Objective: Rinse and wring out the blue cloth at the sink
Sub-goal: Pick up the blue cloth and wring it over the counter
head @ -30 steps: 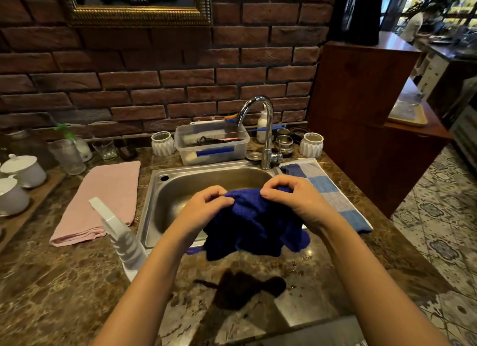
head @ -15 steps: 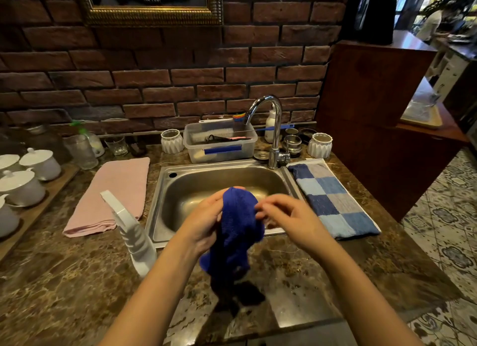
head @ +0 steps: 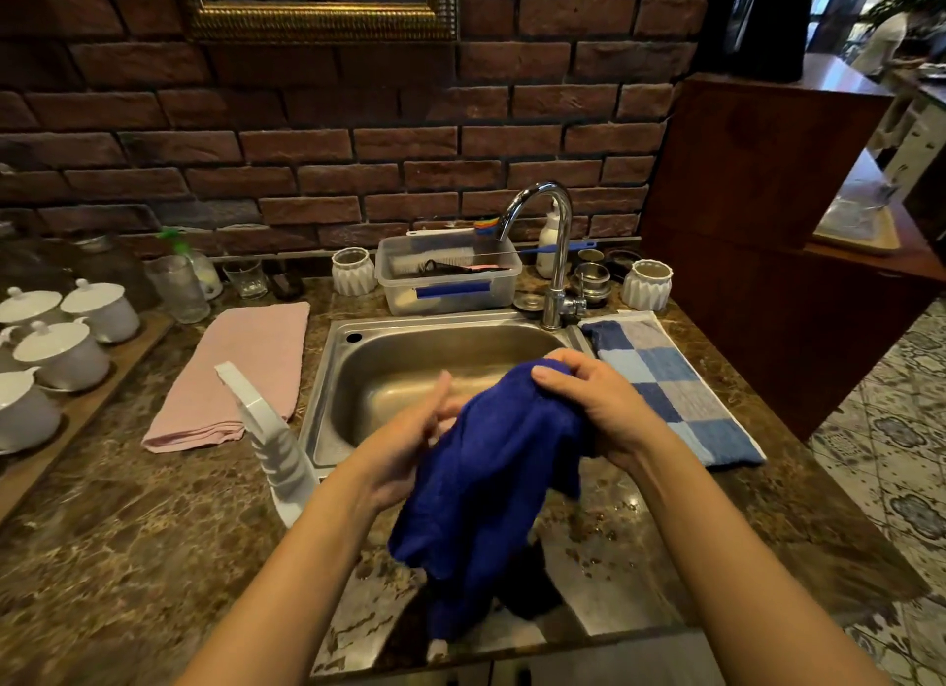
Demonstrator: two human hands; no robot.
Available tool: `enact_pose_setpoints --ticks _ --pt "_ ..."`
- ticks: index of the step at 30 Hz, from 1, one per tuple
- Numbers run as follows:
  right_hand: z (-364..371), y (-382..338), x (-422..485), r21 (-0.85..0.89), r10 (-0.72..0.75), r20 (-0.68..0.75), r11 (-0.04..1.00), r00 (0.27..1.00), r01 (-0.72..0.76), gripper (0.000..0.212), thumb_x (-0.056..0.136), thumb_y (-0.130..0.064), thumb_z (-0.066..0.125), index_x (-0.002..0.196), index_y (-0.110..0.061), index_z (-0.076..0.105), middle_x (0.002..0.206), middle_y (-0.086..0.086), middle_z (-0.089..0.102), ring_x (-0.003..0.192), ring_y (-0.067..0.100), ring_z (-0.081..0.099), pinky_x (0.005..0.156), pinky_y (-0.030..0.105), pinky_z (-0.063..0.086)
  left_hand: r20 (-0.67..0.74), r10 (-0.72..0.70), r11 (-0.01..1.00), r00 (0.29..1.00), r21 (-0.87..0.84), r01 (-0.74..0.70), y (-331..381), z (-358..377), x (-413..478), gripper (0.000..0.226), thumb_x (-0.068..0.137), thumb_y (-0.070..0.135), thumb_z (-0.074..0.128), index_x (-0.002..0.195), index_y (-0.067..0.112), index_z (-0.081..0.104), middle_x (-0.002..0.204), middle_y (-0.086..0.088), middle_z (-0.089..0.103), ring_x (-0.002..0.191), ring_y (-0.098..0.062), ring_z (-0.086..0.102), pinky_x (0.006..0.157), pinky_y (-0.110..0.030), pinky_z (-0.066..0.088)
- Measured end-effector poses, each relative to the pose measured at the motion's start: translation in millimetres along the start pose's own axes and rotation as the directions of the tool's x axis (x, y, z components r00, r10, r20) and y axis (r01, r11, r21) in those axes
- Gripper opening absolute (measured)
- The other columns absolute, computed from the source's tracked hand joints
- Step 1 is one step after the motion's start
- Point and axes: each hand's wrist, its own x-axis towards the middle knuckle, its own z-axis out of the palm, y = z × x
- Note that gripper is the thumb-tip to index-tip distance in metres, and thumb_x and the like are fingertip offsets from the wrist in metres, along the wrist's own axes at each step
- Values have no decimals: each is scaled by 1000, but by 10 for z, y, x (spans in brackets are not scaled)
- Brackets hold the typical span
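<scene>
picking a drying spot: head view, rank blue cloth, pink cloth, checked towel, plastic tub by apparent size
1. blue cloth, though nearest the camera
2. pink cloth and checked towel, about alike
3. plastic tub

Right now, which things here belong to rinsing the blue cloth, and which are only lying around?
For the job: blue cloth, right hand gripping it, left hand against it, sink, tap.
Lying about: pink towel, checked blue towel, plastic tub, white lidded pots, white spray bottle.
</scene>
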Motion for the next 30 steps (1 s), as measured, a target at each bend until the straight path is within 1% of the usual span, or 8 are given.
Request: enact_pose_setpoints --ticks 4,9,13,17,19,23,26,30 --pt "-10 -122 8 -84 23 127 996 992 -12 1 84 -17 61 84 -17 62 82 1 64 76 12 62 68 23 49 20 110 953 994 282 -111 -43 71 -16 20 92 22 49 94 11 65 79 2 72 70 -6 64 63 -15 49" --pt "-241 -70 12 -167 190 169 973 967 -162 10 86 -27 58 82 -22 66 92 0 65 95 20 56 86 34 40 -63 243 962 968 145 -232 35 83 -30 33 97 24 41 117 6 59 101 -4 67 89 -10 61 67 -15 49" --pt "-321 41 10 -286 333 298 925 894 -249 25 79 -18 68 104 -18 64 109 8 63 103 25 57 87 37 44 -71 187 982 980 -23 -190 59 165 -26 28 96 28 44 98 7 62 83 -6 68 74 -12 65 67 -23 52" --pt "-305 12 -42 -423 362 313 881 878 -213 24 83 -17 64 107 -22 64 104 -4 66 96 13 60 77 26 46 -108 68 978 992 -187 -88 64 170 -25 28 91 33 52 82 9 64 65 -5 70 61 -15 69 64 -29 49" --pt "-294 -53 -70 -410 310 239 891 920 -193 13 88 -27 57 95 -20 65 96 -3 63 89 12 57 71 23 43 -112 49 964 993 -254 -76 55 168 -15 28 92 31 52 79 9 64 63 -5 69 59 -15 69 64 -29 48" --pt "41 -160 -118 -566 40 -75 821 996 -75 39 94 -44 42 72 -15 55 68 7 47 65 18 43 61 31 33 -146 10 967 989 -249 -47 5 290 54 38 93 37 48 82 6 69 77 -14 73 71 -23 70 73 -36 50" --pt "576 -44 -195 -711 -256 -56 689 965 142 44 96 -36 42 58 -16 51 56 6 47 58 16 40 57 32 25 -233 70 970 970 -210 -120 -99 527 107 36 97 32 41 81 7 61 75 -15 64 69 -18 64 69 -27 51" --pt "718 32 -2 -793 -426 -313 610 849 14 44 99 -33 33 63 -15 51 60 3 50 59 19 47 56 30 27 -365 184 967 913 -102 -235 -170 760 110 32 98 30 42 79 13 61 72 -7 63 69 -12 60 59 -21 49"
